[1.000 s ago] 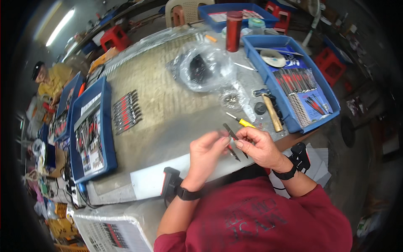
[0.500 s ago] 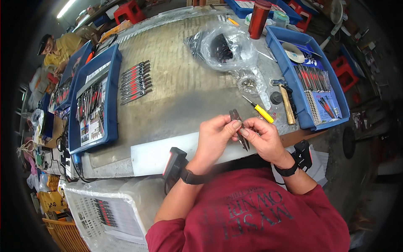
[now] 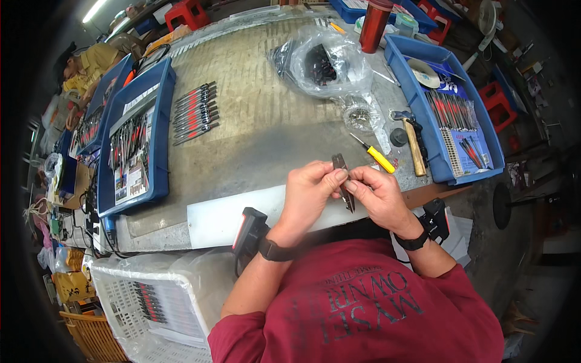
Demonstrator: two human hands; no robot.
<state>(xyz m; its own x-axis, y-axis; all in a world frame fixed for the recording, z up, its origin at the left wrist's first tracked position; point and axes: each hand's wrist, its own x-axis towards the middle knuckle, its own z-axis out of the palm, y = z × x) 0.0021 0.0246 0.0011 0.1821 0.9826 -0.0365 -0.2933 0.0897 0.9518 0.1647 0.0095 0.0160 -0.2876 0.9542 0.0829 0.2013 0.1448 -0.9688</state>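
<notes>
Near the table's front edge, both my hands meet around a dark, slim metal tool [image 3: 339,162] with a narrow, pointed lower end. My left hand [image 3: 310,187] pinches its left side between thumb and fingers. From the right, my right hand [image 3: 380,192] closes on the same tool, thumb tip beside the other thumb. My fingers hide its middle, and its exact kind cannot be made out. Just beyond my right hand lies a yellow-handled screwdriver [image 3: 381,160]. A wooden-handled hammer [image 3: 416,148] rests farther right.
Slim black-and-red tools [image 3: 195,113] lie in a row at left. Blue trays [image 3: 162,130] with similar tools flank the table; another blue tray [image 3: 491,154] stands right. Plastic bags [image 3: 339,63] and a red cup [image 3: 374,27] are at the back. A co-worker [image 3: 91,63] sits far left.
The dark tool has turned slightly between my fingers; its two lower ends now look closer together. At far left the co-worker has bent lower.
</notes>
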